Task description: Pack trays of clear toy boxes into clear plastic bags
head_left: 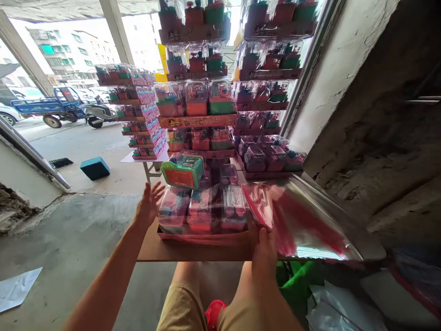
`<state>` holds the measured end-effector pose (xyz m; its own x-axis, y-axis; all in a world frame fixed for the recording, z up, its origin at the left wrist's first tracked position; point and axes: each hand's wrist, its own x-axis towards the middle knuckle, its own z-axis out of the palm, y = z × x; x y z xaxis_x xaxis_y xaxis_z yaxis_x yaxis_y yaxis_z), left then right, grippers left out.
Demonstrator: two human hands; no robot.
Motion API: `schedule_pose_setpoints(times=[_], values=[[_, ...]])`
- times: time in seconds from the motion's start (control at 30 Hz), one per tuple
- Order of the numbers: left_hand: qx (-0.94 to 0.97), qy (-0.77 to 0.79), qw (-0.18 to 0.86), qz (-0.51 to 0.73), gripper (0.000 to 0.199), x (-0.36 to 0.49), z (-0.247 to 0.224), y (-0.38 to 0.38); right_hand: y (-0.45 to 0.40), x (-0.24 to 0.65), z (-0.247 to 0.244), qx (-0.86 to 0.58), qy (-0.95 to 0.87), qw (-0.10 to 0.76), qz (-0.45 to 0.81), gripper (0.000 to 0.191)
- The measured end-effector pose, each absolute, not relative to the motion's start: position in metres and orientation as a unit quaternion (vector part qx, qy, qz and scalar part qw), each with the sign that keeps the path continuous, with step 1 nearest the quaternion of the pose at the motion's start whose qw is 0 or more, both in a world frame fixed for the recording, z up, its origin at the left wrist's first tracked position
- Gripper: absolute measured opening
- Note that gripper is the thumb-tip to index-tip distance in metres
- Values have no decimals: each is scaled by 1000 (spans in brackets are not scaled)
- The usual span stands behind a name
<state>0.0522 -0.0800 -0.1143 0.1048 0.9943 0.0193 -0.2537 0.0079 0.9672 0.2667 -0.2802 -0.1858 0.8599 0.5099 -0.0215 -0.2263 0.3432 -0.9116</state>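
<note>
A shallow cardboard tray [203,238] of clear-lidded toy boxes [200,211] sits before me on the table, with a hazy clear film over its front. Lying tilted on top of these boxes is a green case with a red panel [182,172]. My left hand [149,202] is open beside the tray's left side, its fingers spread and apart from it. At the front right corner, my right hand [264,246] is closed, slightly blurred. Whether it grips the tray's edge or the film is hidden. Clear plastic bags with red parts [303,216] lie just right of it.
Tall stacks of filled trays [196,122] stand behind the work area, and another stack [138,110] stands farther left on a stand. A rough wall [344,92] bounds the right. A blue block [94,168] sits on the floor. Below the table's right lies green material [298,276].
</note>
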Motion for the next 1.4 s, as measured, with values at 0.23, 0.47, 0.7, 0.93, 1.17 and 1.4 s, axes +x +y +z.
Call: schedule_pose_setpoints(times=[0.23, 0.47, 0.7, 0.93, 1.17, 1.4], values=[[628, 424, 320, 569, 12, 69, -103, -204, -321, 259, -133, -275, -70, 801, 528, 24], [746, 261, 508, 343, 5, 133, -112, -263, -330, 228, -136, -245, -44, 749, 615, 24], [716, 300, 524, 350, 21, 140, -120, -260, -330, 225, -140, -276, -48, 747, 603, 27], [698, 305, 555, 334, 15, 134, -117, -260, -328, 219, -142, -287, -2, 764, 579, 24], [806, 299, 296, 416, 13, 130, -120, -267, -328, 219, -147, -303, -22, 743, 597, 24], [827, 287, 266, 405, 16, 125, -123, -267, -326, 215, -143, -333, -40, 745, 577, 25]])
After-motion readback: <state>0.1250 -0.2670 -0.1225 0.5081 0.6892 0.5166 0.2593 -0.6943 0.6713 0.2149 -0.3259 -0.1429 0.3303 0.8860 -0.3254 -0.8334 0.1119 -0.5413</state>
